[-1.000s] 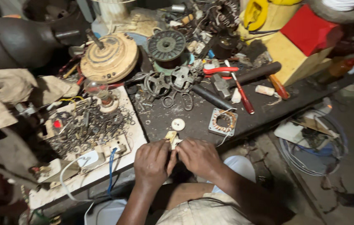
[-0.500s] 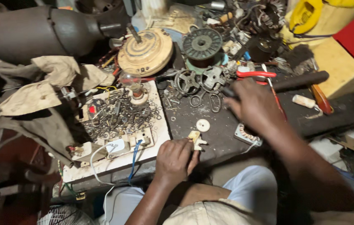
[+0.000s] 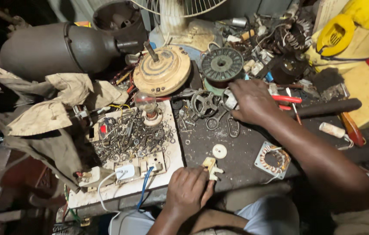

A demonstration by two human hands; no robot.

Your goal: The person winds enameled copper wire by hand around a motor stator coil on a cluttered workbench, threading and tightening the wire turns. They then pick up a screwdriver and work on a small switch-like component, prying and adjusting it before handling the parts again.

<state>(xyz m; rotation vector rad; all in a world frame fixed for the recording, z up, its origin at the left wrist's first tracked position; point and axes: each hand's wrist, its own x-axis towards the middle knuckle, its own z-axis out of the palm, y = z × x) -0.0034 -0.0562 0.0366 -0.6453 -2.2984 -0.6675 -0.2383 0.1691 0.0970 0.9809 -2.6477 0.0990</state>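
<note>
Reaching right hand out from cream part onto metal pieces by pliers, fingers curled, grip unclear; left hand pinches cream part at tabletop edge.

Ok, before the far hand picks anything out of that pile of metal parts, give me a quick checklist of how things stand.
1. Left hand keeps hold of the small cream plastic part at the bench edge: ok, fingers are on it.
2. Right hand is at the metal parts by the scissors: ok, resting among them.
3. Right hand has a part gripped: cannot tell, its fingertips are hidden.
4. White disc lies apart from both hands: ok.
5. Red-handled pliers out of the way: not ok, they lie right beside the right hand.
6. Bench surface between the hands is bare: ok.
</note>
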